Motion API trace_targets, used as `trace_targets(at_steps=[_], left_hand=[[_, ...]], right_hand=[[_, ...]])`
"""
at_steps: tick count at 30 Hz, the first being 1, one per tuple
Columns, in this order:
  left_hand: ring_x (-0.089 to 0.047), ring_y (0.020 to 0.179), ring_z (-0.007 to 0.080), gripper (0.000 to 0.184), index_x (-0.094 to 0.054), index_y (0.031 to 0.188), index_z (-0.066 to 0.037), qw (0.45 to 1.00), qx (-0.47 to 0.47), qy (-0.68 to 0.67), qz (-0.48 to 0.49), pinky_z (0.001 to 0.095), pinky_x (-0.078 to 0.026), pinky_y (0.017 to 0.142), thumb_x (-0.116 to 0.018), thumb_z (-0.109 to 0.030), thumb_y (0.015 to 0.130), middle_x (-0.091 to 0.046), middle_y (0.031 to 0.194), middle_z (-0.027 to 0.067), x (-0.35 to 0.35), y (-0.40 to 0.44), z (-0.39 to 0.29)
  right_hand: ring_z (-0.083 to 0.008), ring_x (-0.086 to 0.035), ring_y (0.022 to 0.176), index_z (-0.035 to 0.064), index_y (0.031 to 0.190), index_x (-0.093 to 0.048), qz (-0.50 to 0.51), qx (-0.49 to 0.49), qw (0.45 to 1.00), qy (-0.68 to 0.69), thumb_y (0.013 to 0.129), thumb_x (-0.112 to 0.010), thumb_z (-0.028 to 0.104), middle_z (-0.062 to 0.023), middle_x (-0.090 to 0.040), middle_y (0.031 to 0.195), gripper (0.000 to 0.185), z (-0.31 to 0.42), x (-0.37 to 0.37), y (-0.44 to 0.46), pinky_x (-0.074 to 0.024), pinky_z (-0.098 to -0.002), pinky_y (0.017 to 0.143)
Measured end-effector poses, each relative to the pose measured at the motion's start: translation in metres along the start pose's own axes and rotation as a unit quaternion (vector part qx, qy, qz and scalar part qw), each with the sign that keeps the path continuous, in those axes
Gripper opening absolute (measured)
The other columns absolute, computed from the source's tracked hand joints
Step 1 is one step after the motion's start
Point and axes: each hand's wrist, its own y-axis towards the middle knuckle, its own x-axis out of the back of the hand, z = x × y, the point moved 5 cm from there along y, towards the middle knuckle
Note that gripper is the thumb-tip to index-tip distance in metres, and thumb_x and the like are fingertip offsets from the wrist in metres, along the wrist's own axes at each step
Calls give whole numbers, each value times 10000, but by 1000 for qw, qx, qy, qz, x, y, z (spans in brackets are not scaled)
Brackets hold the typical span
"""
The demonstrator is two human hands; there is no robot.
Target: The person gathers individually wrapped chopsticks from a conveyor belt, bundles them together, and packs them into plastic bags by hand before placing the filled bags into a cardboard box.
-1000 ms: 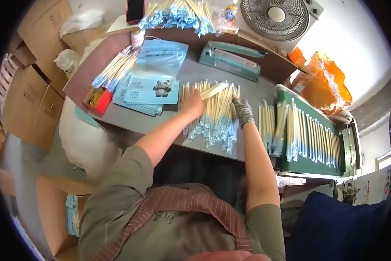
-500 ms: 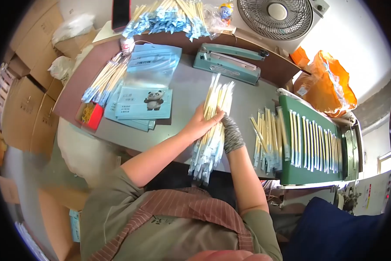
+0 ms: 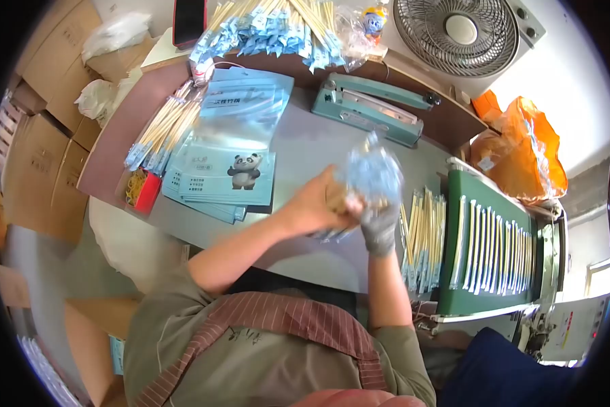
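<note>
A thick bundle of wrapped chopsticks (image 3: 373,169) is held up over the grey table, its blue wrapper ends turned upward and blurred by motion. My left hand (image 3: 322,203) closes round its left side. On the right side, my right hand (image 3: 378,227), in a grey fingerless covering, grips the same bundle; its fingers are partly hidden. Blue printed bags with a panda picture (image 3: 240,173) lie to the left of my hands. Just right of my right hand, more wrapped chopsticks (image 3: 425,237) lie beside the green belt (image 3: 491,278), which carries a row of them.
A teal sealer (image 3: 369,108) stands at the table's back. Behind are a chopstick pile (image 3: 271,30), a phone (image 3: 189,24) and a fan (image 3: 460,30). At the left are loose chopsticks (image 3: 166,129) and a red box of rubber bands (image 3: 142,190). An orange bag (image 3: 532,149) sits at the right.
Both hands gathered the spread chopsticks from the table into one bundle. The bundle has since been lifted and turned, so its blue ends now point up instead of toward my body.
</note>
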Motion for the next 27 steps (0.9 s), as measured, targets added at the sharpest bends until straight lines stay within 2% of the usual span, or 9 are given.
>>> trace_targets(at_steps=[3, 7, 8, 11, 14, 19, 22, 25, 27], left_hand=[[-548, 1027, 167, 709, -455, 1241, -48, 994, -97, -16, -42, 319, -452, 892, -846, -224, 677, -587, 1108, 87, 5, -9, -15], [-560, 996, 142, 658, -498, 1195, -28, 982, 115, 26, 146, 304, -461, 876, -844, -186, 658, -604, 1080, 84, 1, -7, 23], [-576, 959, 138, 640, -511, 1192, -23, 987, -89, 103, 89, 299, -476, 849, -836, -206, 672, -615, 1048, 84, -2, -7, 20], [-621, 915, 149, 675, -500, 1257, -17, 993, -91, -67, 31, 289, -517, 794, -818, -260, 715, -639, 1028, 104, -14, -61, -7], [-612, 1032, 170, 717, -432, 1334, -9, 923, 189, 7, 336, 299, -513, 861, -762, -335, 787, -601, 1177, 135, -47, -98, 40], [-619, 1069, 267, 706, -415, 1341, 6, 802, 218, -529, 172, 367, -497, 950, -669, -445, 861, -627, 1140, 200, -90, -133, 77], [-657, 911, 233, 479, -591, 1170, 12, 982, 148, 70, 97, 332, -514, 827, -669, -356, 874, -677, 1008, 173, -28, -138, 47], [-603, 663, 254, 382, -575, 810, -35, 913, 51, 225, -337, 371, -477, 614, -715, -390, 793, -593, 679, 83, 106, -131, 26], [-589, 718, 279, 294, -582, 812, -44, 803, -30, 505, -313, 396, -457, 635, -685, -318, 832, -587, 742, 97, 169, -121, 22]], right_hand=[[-249, -510, 1172, 42, 1465, -249, 30, 176, 931, -317, 528, -930, 375, -129, -511, 1261, 1205, 56, -17, -9, -429, -383, 1003], [-299, -474, 1228, 62, 1438, -331, -24, -78, 981, 176, 580, -894, 432, -130, -535, 1250, 1091, -7, -26, -32, -376, -445, 1032], [-303, -464, 1239, 62, 1444, -317, -2, -26, 1000, -9, 587, -893, 413, -129, -503, 1302, 1090, -14, -22, -55, -362, -445, 1053], [-304, -443, 1267, 50, 1431, -352, -25, -90, 996, -10, 612, -874, 382, -141, -445, 1402, 1026, 44, -29, -80, -307, -443, 1107], [-290, -460, 1255, 9, 1301, -533, -70, -69, 966, 239, 652, -812, 423, -154, -516, 1335, 818, 77, -35, -59, -348, -426, 1073], [-245, -650, 856, 19, 937, -631, 223, -331, 833, 383, 668, -745, 285, -159, -655, 911, 396, -1, -50, -85, -535, -367, 775], [-263, -648, 798, 20, 841, -620, 190, -376, 804, 419, 677, -732, 274, -157, -640, 834, 323, -22, -57, -108, -539, -372, 719], [-280, -640, 765, 19, 829, -617, 235, -403, 752, 467, 690, -714, 266, -161, -634, 796, 299, -28, -59, -108, -535, -374, 694], [-285, -638, 763, 19, 824, -615, 219, -398, 762, 462, 697, -707, 266, -166, -633, 801, 292, -27, -64, -108, -534, -379, 694]])
